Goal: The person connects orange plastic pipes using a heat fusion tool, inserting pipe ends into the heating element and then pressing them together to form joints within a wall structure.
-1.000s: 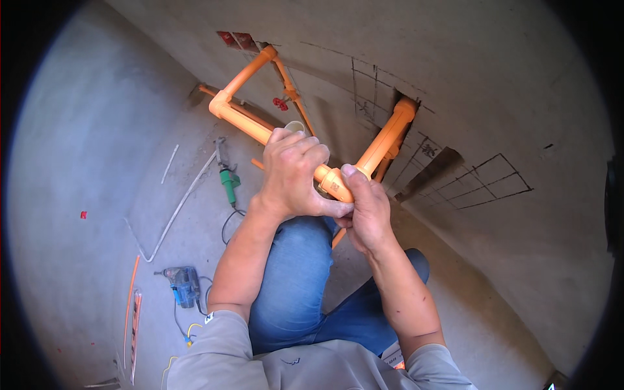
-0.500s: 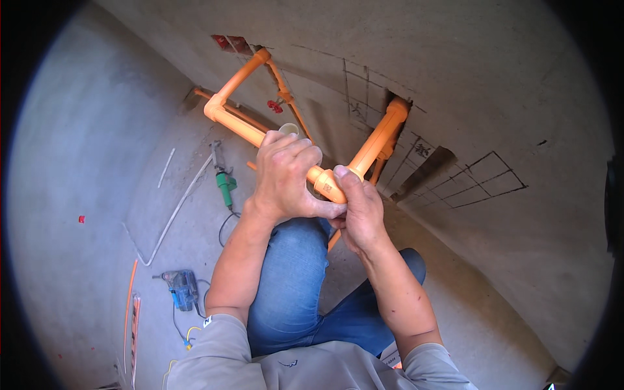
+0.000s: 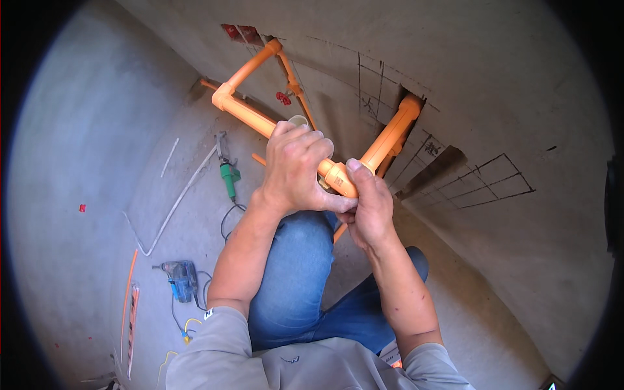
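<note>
An orange plastic pipe [image 3: 250,118] stands out from the wall as part of a bent pipe assembly. My left hand [image 3: 294,164] is closed around it, near its right end. An orange elbow fitting [image 3: 340,180] joins that end to another orange pipe [image 3: 392,134], which runs up to a slot in the wall. My right hand [image 3: 373,203] grips the elbow, thumb on top and fingers underneath, partly hidden. Its fingers meet my left thumb below the fitting. A second elbow [image 3: 223,97] forms the far left corner of the assembly.
A green hand-held tool [image 3: 229,179] with a cord lies on the floor at left. Closer in lie a blue-grey power drill [image 3: 181,281] and a thin orange pipe [image 3: 129,296]. The wall has a red valve handle [image 3: 283,99], marked lines and cut recesses [image 3: 432,172].
The wall, pipes and floor tools appear shifted slightly right in the picture. Both hands keep their hold on the pipe and elbow, with little change in their grip.
</note>
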The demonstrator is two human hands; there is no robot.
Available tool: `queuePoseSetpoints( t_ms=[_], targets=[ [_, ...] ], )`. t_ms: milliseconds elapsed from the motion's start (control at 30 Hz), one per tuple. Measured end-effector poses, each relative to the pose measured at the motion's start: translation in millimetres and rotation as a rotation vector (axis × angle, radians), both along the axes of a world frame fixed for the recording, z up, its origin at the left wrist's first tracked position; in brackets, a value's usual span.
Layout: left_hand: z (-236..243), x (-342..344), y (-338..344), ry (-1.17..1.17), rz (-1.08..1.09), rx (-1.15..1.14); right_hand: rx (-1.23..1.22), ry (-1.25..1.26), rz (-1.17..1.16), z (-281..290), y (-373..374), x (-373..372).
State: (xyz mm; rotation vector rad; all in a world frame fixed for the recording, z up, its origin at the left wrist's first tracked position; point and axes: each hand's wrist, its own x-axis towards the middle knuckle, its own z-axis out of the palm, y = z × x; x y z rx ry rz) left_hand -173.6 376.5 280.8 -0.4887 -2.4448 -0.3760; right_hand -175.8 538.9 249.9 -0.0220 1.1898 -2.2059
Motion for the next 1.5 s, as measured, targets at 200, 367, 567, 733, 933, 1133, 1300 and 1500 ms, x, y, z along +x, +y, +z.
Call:
queuePoseSetpoints(
  t_ms=[200,367,567,733,933,1133,1300,1500],
  targets=[
    [0.5,2.0,-0.8,0.000,0.003,-0.007,0.015,0.011,0.001,0.6,-0.3,1.0],
    [-0.5,0.2,0.3,0.020,-0.010,-0.002,0.034,-0.004,0.028,6.9,3.8,-0.2],
    [-1.3,-0.8,0.0,0.018,-0.014,-0.035,0.065,0.033,0.112,0.9,15.2,-4.5],
    [-1.9,-4.6,5.9,0.033,-0.042,-0.092,0.241,0.208,0.055,-26.2,51.8,2.8],
    [-6.2,-4.4,3.4,0.006,-0.037,-0.137,0.848,1.107,-0.626,-13.6,136.1,-0.8],
    [-3.1,-1.5,2.3,0.036,-0.042,-0.142,1.137,2.156,-1.076,72.7,221.6,-46.6],
    [-0.9,0.0,5.2,0.048,-0.042,-0.138,1.386,2.251,-0.986,88.6,246.8,-77.7],
    [2.0,4.2,3.7,0.003,-0.013,-0.160,1.375,2.196,-1.105,86.9,246.8,-80.1]
  ],
)
